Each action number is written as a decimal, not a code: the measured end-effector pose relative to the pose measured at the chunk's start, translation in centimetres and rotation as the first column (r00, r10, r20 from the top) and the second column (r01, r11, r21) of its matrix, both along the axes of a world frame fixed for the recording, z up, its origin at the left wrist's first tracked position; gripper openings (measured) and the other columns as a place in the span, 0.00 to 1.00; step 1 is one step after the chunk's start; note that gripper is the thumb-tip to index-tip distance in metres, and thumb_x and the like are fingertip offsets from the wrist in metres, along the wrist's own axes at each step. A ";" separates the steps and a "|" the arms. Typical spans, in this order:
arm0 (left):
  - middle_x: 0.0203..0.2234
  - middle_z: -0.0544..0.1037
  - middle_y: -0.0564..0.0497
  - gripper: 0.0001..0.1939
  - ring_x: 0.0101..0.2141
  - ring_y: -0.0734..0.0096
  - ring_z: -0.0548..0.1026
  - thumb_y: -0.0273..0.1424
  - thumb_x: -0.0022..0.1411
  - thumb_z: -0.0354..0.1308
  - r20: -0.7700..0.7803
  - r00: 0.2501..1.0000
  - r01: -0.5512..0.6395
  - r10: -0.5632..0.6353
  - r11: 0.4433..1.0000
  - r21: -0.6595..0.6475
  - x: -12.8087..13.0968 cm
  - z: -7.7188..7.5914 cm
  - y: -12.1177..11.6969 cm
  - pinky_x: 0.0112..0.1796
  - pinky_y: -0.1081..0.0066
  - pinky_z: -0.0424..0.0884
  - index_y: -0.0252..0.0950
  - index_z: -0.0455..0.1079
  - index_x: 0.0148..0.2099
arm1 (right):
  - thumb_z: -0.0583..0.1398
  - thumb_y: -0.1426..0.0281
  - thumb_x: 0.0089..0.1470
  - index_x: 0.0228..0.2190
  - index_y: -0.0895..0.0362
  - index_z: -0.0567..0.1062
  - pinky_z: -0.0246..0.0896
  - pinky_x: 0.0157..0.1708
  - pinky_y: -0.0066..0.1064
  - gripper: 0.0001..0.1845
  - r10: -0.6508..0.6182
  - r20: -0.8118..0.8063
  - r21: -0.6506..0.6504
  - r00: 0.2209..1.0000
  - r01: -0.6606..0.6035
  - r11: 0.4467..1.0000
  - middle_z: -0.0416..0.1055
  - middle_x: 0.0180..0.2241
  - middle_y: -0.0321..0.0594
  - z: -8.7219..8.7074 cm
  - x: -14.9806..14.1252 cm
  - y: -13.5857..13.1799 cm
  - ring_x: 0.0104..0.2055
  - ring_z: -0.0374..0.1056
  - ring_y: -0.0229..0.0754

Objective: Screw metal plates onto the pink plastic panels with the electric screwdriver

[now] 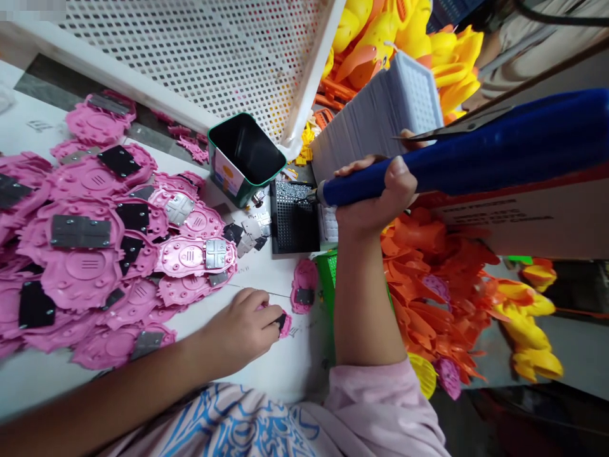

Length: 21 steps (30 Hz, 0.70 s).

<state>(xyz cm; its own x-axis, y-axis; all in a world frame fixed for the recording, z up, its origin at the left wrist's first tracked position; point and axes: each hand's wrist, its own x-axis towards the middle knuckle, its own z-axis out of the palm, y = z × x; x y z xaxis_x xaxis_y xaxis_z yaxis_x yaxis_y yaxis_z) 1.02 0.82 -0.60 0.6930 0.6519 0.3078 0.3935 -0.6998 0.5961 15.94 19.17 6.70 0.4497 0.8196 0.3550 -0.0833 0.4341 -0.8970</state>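
Note:
My right hand (pixel 378 197) is wrapped round a blue electric screwdriver (pixel 457 152), which lies nearly level. Its tip reaches the black screw tray (pixel 295 219), where many small silver screws sit at the far end; whether a screw is on the bit is too small to tell. On the white table, my left hand (pixel 245 327) has its fingers closed on a small pink plastic part (pixel 285 325) with a black cover, mostly hidden under the fingers. A similar pink part (pixel 304 285) with a dark cover lies just beyond it.
Pink plastic shells (pixel 85 260) with cover plates are heaped at the left. Behind the tray stand a black-lined bin (pixel 247 149) and a white perforated crate (pixel 190 63). Stacked white trays (pixel 371 105), orange parts (pixel 423 285), yellow duck-like pieces (pixel 366 51) and a carton (pixel 523 209) fill the right.

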 end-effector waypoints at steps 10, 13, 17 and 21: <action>0.36 0.77 0.49 0.03 0.39 0.64 0.67 0.25 0.58 0.62 0.041 0.999 -0.007 0.006 1.000 0.028 0.0 0.1 0.1 0.41 0.63 0.63 0.36 0.71 0.36 | 0.53 0.59 0.46 0.33 0.48 0.68 0.60 0.25 0.33 0.12 0.140 0.094 0.005 0.986 -0.141 0.990 0.61 0.21 0.30 2.6 1.8 -4.7 0.20 0.62 0.37; 0.37 0.77 0.49 0.02 0.40 0.63 0.67 0.26 0.59 0.61 0.029 1.000 0.008 -0.008 1.000 0.017 0.0 0.2 0.2 0.41 0.63 0.64 0.36 0.71 0.36 | 0.55 0.60 0.46 0.29 0.50 0.69 0.62 0.25 0.34 0.09 0.198 0.066 0.012 0.978 -0.199 0.980 0.64 0.20 0.32 3.7 2.7 -8.0 0.21 0.63 0.38; 0.39 0.77 0.46 0.05 0.43 0.59 0.68 0.30 0.62 0.58 0.017 1.000 -0.007 0.007 1.000 0.018 0.1 0.4 0.2 0.42 0.60 0.63 0.34 0.72 0.34 | 0.60 0.59 0.43 0.27 0.50 0.73 0.64 0.25 0.36 0.10 0.236 -0.014 -0.027 0.972 -0.236 0.971 0.65 0.19 0.32 4.5 3.5 -12.0 0.20 0.63 0.39; 0.40 0.76 0.44 0.06 0.44 0.56 0.68 0.31 0.61 0.57 0.032 0.998 -0.059 0.057 0.997 0.056 0.1 0.7 0.1 0.43 0.57 0.61 0.35 0.73 0.35 | 0.64 0.55 0.39 0.35 0.46 0.75 0.63 0.26 0.38 0.18 0.249 -0.015 -0.137 0.968 -0.249 0.959 0.63 0.19 0.31 4.7 3.8 -14.7 0.21 0.61 0.40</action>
<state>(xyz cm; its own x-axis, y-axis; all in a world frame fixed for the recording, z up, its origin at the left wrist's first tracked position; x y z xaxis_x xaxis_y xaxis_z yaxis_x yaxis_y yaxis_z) 1.11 0.90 0.12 0.6442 0.6715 0.3661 0.4170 -0.7096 0.5679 19.78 4.46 11.43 0.2246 0.9463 0.2326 -0.1706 0.2732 -0.9467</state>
